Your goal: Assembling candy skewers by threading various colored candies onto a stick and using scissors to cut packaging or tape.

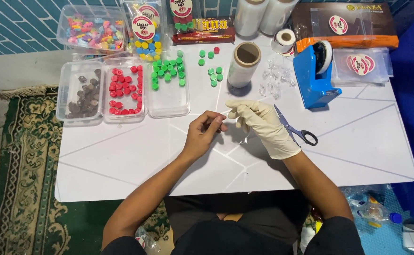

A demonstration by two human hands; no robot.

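My bare left hand (pixel 204 132) hovers over the middle of the white table (pixel 122 160), fingertips pinched together close to my right hand. My right hand (pixel 262 125) wears a cream rubber glove, its fingers curled toward the left hand's fingertips. Between them a small clear piece of plastic wrap seems to be held, but it is too thin to make out. Blue-handled scissors (pixel 295 129) lie just right of the gloved hand.
Clear trays hold brown pieces (pixel 84 97), red pieces (pixel 126 90) and green pieces (pixel 168 71) at the back left. Loose green pieces (pixel 211 71), a wrap roll (pixel 244 63), crumpled clear wrappers (pixel 275 81), a blue tape dispenser (pixel 314 75) and sticker bags (pixel 360 63) stand behind.
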